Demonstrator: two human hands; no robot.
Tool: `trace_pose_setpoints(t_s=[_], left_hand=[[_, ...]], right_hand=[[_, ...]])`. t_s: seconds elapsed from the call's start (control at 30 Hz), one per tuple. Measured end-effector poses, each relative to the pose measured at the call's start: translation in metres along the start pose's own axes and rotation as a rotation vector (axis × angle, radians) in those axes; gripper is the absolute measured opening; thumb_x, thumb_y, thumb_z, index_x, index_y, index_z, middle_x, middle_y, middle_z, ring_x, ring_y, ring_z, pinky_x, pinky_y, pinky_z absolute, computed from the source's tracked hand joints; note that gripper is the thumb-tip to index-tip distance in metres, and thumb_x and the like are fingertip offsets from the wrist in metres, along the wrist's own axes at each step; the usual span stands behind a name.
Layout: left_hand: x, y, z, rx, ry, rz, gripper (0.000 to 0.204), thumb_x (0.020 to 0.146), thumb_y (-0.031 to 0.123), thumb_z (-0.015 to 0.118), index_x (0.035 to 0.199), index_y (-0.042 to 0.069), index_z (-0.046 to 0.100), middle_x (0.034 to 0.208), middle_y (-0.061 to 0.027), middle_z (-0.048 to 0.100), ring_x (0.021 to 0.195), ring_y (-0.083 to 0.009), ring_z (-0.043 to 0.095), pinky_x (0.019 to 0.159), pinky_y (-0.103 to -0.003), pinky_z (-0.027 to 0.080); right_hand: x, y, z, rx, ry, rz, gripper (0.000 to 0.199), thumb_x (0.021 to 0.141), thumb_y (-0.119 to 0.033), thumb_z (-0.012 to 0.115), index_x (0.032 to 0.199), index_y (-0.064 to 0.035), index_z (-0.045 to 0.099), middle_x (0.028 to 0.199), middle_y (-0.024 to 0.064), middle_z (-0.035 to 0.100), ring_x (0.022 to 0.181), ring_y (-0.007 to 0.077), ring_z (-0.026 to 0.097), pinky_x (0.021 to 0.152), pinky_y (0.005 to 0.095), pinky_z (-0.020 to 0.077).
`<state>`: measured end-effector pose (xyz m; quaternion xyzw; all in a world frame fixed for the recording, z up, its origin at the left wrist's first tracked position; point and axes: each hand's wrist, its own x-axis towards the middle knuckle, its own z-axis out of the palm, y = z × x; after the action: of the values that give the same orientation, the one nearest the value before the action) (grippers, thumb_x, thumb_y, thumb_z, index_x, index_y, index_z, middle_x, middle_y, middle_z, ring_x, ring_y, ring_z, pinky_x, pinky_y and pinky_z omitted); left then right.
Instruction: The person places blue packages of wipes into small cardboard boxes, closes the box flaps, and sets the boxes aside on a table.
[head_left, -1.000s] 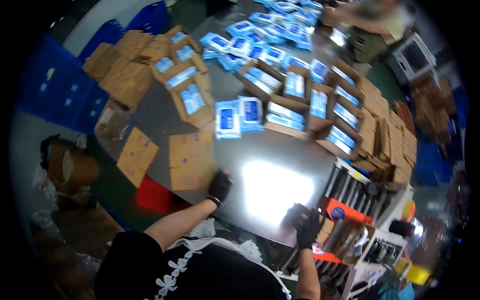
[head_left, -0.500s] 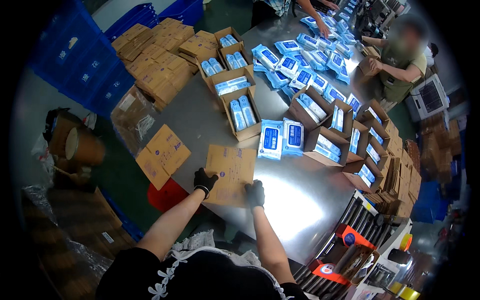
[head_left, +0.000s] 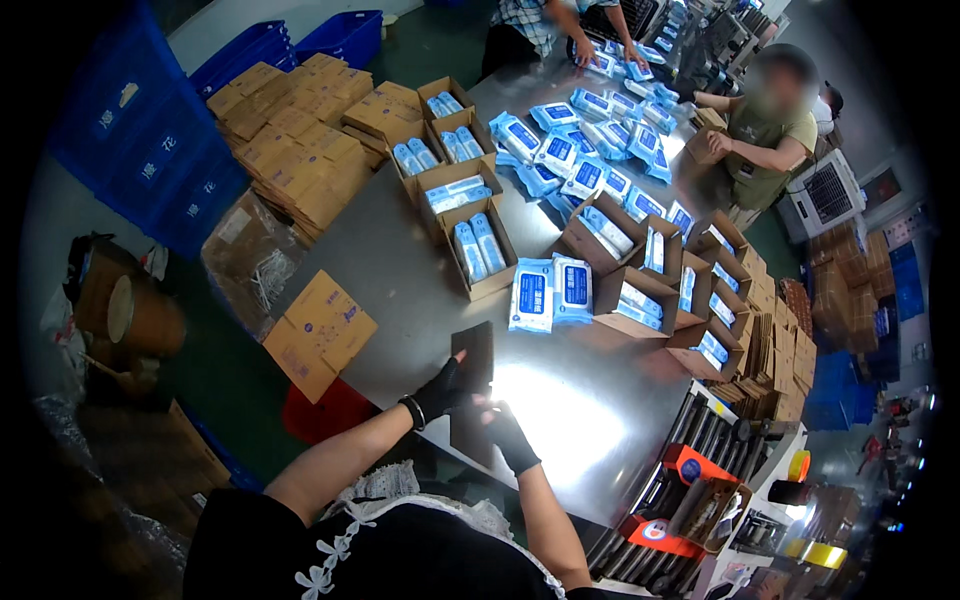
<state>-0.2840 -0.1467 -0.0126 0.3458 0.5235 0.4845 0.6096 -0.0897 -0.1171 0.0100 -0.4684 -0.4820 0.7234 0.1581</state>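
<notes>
Between my hands a cardboard carton blank (head_left: 473,365) stands tilted up over the table's near edge, showing a narrow, shaded brown side. My left hand (head_left: 438,392), in a black fingerless glove, grips its left side. My right hand (head_left: 512,438), gloved the same way, pinches it low on the right side. Another flat tan carton (head_left: 320,335) lies to the left at the table edge. Beyond my hands, two blue-and-white wipe packs (head_left: 550,295) lie side by side. Open cartons (head_left: 478,250) holding upright packs stand in a row past them.
More filled cartons (head_left: 635,305) stand right of the packs, near a heap of loose wipe packs (head_left: 590,150). Stacked flat cartons (head_left: 300,150) are at the far left. A roller conveyor (head_left: 690,440) adjoins the right edge. Two people work across the metal table (head_left: 400,285).
The carton blank, which lay flat under both hands, is now tipped up and seen nearly edge-on. My hands have come closer together around it. The far person's hands have moved over the packs.
</notes>
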Motion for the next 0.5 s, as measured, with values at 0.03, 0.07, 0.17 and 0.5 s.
trace_pose_setpoints(t_s=[0.03,0.07,0.17,0.5], left_hand=[[-0.003,-0.009,-0.012,0.132,0.024,0.024,0.089,0.079,0.010,0.068,0.148,0.002,0.011,0.115,-0.0117,0.054,0.101,-0.0193,0.055,0.087,-0.031,0.045],[-0.008,-0.017,-0.025,0.269,0.053,0.045,0.090,0.078,0.011,0.068,0.148,0.002,0.012,0.121,-0.0151,0.052,0.108,-0.0232,0.054,0.091,-0.032,0.043],[-0.018,-0.013,-0.019,0.096,0.159,-0.206,0.082,0.086,0.020,0.067,0.148,0.003,0.016,0.141,-0.0200,0.035,0.128,-0.0260,0.039,0.102,-0.033,0.037],[-0.014,0.079,0.010,-0.272,-0.100,-0.382,0.074,0.092,0.010,0.056,0.147,0.002,0.007,0.086,-0.0132,0.060,0.074,-0.0149,0.056,0.065,-0.025,0.045]], right_hand=[[0.000,-0.001,-0.001,0.090,0.068,-0.007,0.049,0.080,-0.041,0.072,0.103,-0.0048,0.049,0.092,0.0071,0.058,0.083,0.0141,0.056,0.069,0.0321,0.0485],[0.001,-0.004,-0.005,-0.149,0.200,0.093,0.030,0.089,-0.025,0.063,0.106,-0.0032,0.051,0.095,0.0073,0.061,0.081,0.0099,0.057,0.068,0.0234,0.0487],[-0.003,-0.020,0.013,-0.034,-0.081,0.002,0.035,0.088,-0.019,0.064,0.115,-0.0039,0.048,0.093,0.0031,0.061,0.083,0.0099,0.058,0.067,0.0243,0.0487],[0.013,-0.025,0.027,0.132,-0.133,0.027,0.022,0.085,-0.017,0.069,0.090,-0.0085,0.050,0.077,-0.0010,0.055,0.063,0.0102,0.051,0.055,0.0274,0.0443]])
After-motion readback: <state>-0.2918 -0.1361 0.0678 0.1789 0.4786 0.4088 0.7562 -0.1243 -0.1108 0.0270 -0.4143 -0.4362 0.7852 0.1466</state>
